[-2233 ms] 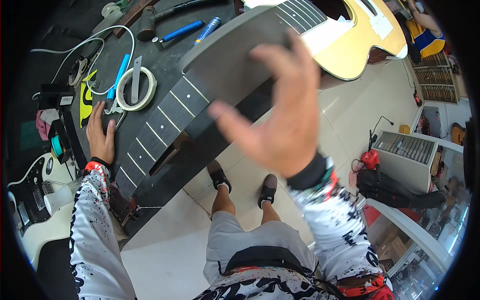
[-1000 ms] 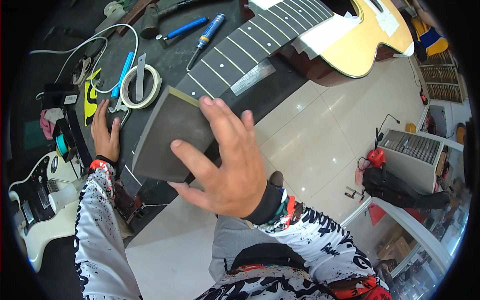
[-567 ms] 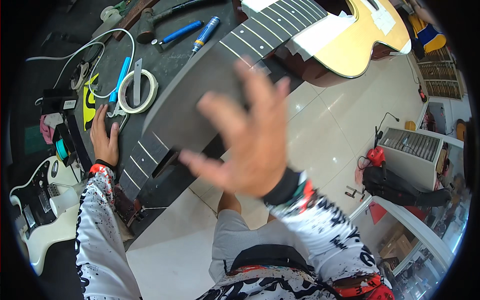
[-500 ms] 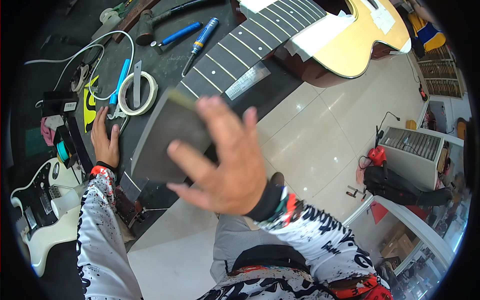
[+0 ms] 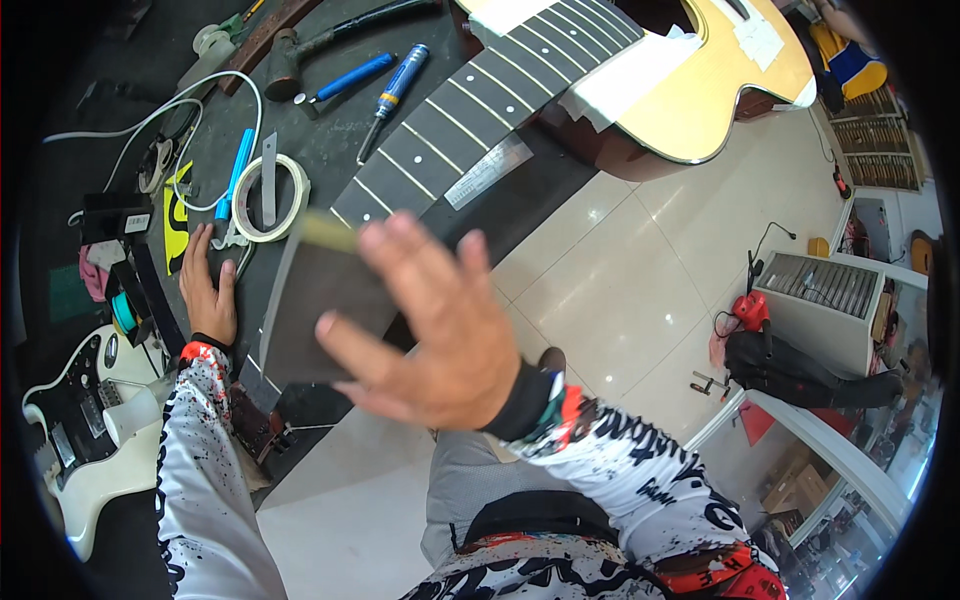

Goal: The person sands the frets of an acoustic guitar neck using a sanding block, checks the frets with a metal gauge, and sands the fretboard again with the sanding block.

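My right hand lies over a flat dark grey block with a yellowish far edge, its fingers and thumb spread across the top and gripping it. The block covers the near end of an acoustic guitar's fretboard, hiding the frets and neck beneath. Motion smears the block and fingertips slightly. My left hand rests on the dark bench with fingers stretched out, holding nothing. Just beyond it lie a roll of masking tape, a thin metal blade and a light blue stick.
The guitar's pale top bears white paper and tape. A hammer, a blue pen-like tool and a blue-handled screwdriver lie beside the neck. A white electric guitar body sits at left. Right of the bench is tiled floor.
My right hand and the block have slid toward the near left along the neck, uncovering a little more fretboard. The view has shifted slightly; my left hand stays in place.
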### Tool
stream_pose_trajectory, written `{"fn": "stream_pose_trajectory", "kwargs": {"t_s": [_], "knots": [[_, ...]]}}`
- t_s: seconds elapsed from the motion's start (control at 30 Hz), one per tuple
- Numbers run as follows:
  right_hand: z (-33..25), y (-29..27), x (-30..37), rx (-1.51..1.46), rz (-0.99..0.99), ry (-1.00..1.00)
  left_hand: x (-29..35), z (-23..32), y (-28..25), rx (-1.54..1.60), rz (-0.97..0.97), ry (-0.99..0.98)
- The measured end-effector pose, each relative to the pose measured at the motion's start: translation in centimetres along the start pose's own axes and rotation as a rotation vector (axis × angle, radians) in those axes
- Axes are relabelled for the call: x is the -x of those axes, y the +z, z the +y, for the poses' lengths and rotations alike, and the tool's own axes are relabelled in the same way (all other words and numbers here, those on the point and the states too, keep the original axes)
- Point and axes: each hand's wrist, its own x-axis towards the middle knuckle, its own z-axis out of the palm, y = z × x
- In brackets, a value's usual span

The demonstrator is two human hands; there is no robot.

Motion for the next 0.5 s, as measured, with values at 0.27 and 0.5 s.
{"fn": "stream_pose_trajectory", "kwargs": {"t_s": [0.27,0.5], "knots": [[8.9,-9.1,-7.6,0.219,0.237,-0.037,-0.3,0.5,-0.4,0.014,0.016,-0.009],[11.4,-19.0,-12.0,-0.234,0.104,0.323,-0.1,0.2,-0.5,-0.011,0.018,-0.022]]}}
